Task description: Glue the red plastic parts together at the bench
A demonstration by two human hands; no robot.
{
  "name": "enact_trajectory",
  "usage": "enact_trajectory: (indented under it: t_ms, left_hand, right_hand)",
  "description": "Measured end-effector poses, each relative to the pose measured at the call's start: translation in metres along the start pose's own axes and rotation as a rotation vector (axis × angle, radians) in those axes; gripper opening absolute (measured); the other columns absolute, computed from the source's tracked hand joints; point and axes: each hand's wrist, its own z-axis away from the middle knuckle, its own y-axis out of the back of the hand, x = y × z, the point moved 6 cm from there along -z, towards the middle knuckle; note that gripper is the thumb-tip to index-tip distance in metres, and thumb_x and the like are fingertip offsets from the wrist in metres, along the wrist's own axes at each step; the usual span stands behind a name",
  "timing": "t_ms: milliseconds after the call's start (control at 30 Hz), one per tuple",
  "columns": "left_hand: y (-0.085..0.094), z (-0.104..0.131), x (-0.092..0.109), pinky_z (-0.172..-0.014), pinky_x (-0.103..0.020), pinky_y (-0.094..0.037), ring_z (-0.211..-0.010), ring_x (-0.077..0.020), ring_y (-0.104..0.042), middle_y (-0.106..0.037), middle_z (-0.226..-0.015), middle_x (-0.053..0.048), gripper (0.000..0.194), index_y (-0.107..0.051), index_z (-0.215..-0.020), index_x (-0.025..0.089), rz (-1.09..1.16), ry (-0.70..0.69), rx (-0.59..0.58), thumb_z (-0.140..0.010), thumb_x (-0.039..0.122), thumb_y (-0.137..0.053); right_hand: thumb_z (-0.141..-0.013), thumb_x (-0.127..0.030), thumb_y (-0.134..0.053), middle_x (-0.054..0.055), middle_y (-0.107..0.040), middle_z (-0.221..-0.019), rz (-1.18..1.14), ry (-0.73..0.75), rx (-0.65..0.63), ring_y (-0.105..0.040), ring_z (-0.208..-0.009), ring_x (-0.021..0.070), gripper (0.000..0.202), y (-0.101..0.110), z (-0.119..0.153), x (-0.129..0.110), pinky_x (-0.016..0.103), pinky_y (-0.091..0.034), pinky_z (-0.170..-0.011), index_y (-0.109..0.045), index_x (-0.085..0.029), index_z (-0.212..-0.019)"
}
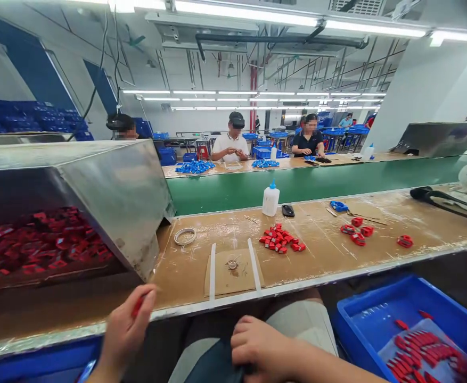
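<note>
Red plastic shows between the curled fingers of the left hand [127, 330] at lower left, seemingly one small red part [138, 306]. Lower centre, the right hand [259, 346] rests fisted on the lap. Farther up, a pile of red parts [281, 239] lies on the brown bench [377, 250].

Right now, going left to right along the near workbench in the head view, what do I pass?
Metal hopper of red parts → tape roll → cardboard mat → pile of red parts → scattered red parts → lone red part.
</note>
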Motion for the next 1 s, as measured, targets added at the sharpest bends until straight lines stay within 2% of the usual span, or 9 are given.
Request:
enact_trajectory:
  t_ms: [67, 133, 200, 267, 333, 433, 567, 767, 1000]
  left_hand:
    - [-0.041, -0.029, 0.026, -0.053, -0.023, -0.039, -0.058, -0.0158, -0.051, -0.053, -0.062, 0.004, 0.039, -0.063, -0.094, 0.022, 0.237, 0.051, -0.115, -0.090, 0.060, -0.054]
    - [-0.079, -0.064, 0.041, -0.048, -0.021, -0.033, -0.054, -0.0129, -0.043, -0.045, -0.060, 0.005, 0.038, -0.059, -0.093, 0.021, 0.478, 0.132, -0.188, -0.090, 0.059, -0.055]
    - [-0.115, -0.098, 0.053, -0.045, -0.019, -0.025, -0.050, -0.0101, -0.036, -0.043, -0.062, 0.007, 0.042, -0.058, -0.102, 0.021, 0.622, 0.138, -0.271, -0.089, 0.060, -0.056]
    - [-0.150, -0.125, 0.062, -0.044, -0.018, -0.024, -0.049, -0.0076, -0.033, -0.049, -0.070, 0.005, 0.047, -0.057, -0.108, 0.020, 0.673, 0.117, -0.377, -0.087, 0.062, -0.057]
    - [-0.181, -0.145, 0.067, -0.044, -0.018, -0.023, -0.048, -0.0056, -0.032, -0.054, -0.078, 0.003, 0.050, -0.055, -0.112, 0.020, 0.694, 0.116, -0.475, -0.088, 0.064, -0.055]
    - [-0.216, -0.164, 0.063, -0.044, -0.018, -0.025, -0.049, -0.0054, -0.035, -0.052, -0.080, 0.004, 0.051, -0.050, -0.119, 0.020, 0.697, 0.143, -0.564, -0.087, 0.059, -0.060]
    - [-0.237, -0.175, 0.049, -0.050, -0.020, -0.033, -0.054, -0.0082, -0.040, -0.048, -0.074, 0.006, 0.056, -0.051, -0.125, 0.020, 0.657, 0.113, -0.618, -0.083, 0.049, -0.072]
    - [-0.239, -0.180, 0.043, -0.070, -0.025, -0.042, -0.075, -0.0140, -0.053, -0.060, -0.084, 0.002, 0.052, -0.064, -0.122, 0.022, 0.539, -0.053, -0.593, -0.078, 0.045, -0.082]
    - [-0.251, -0.177, 0.042, -0.069, -0.026, -0.043, -0.072, -0.0148, -0.057, -0.065, -0.083, 0.002, 0.054, -0.066, -0.125, 0.026, 0.437, -0.032, -0.665, -0.076, 0.038, -0.084]
  right_hand:
    - [-0.085, -0.042, -0.063, 0.001, -0.070, -0.097, -0.076, 0.058, 0.032, -0.062, -0.091, 0.0173, 0.021, 0.013, 0.005, -0.006, 0.030, -0.041, -0.075, -0.060, -0.023, -0.093]
    - [-0.090, -0.037, -0.057, 0.001, -0.070, -0.094, -0.169, -0.056, 0.171, -0.062, -0.083, 0.0137, 0.017, 0.043, 0.007, 0.010, 0.027, -0.038, -0.067, -0.062, -0.022, -0.093]
    - [-0.095, -0.035, -0.052, 0.000, -0.062, -0.074, -0.163, -0.400, 0.389, -0.053, -0.066, 0.0114, 0.024, 0.085, 0.012, 0.053, 0.026, -0.032, -0.061, -0.059, -0.019, -0.078]
    - [-0.099, -0.042, -0.050, 0.000, -0.054, -0.065, -0.070, -0.749, 0.480, -0.045, -0.062, 0.0115, 0.039, 0.119, 0.017, 0.100, 0.027, -0.028, -0.061, -0.052, -0.017, -0.069]
    - [-0.098, -0.049, -0.053, 0.000, -0.055, -0.068, -0.043, -0.857, 0.368, -0.045, -0.065, 0.0121, 0.043, 0.133, 0.008, 0.135, 0.027, -0.025, -0.062, -0.052, -0.017, -0.070]
    - [-0.099, -0.049, -0.054, 0.000, -0.057, -0.071, -0.047, -0.786, 0.208, -0.046, -0.068, 0.0124, 0.040, 0.131, -0.017, 0.163, 0.026, -0.024, -0.063, -0.054, -0.017, -0.074]
    - [-0.102, -0.036, -0.048, 0.000, -0.055, -0.071, 0.008, -0.583, 0.170, -0.044, -0.066, 0.0120, 0.034, 0.123, -0.045, 0.169, 0.027, -0.025, -0.064, -0.049, -0.017, -0.074]
    - [-0.097, -0.033, -0.053, -0.002, -0.048, -0.064, -0.037, -0.272, 0.056, -0.037, -0.061, 0.0111, 0.034, 0.133, -0.078, 0.186, 0.027, -0.023, -0.060, -0.048, -0.018, -0.067]
    - [-0.079, -0.017, -0.056, -0.006, -0.034, -0.056, -0.314, -0.259, 0.061, -0.030, -0.055, 0.0085, 0.026, 0.124, -0.076, 0.206, 0.026, -0.025, -0.058, -0.040, -0.018, -0.059]
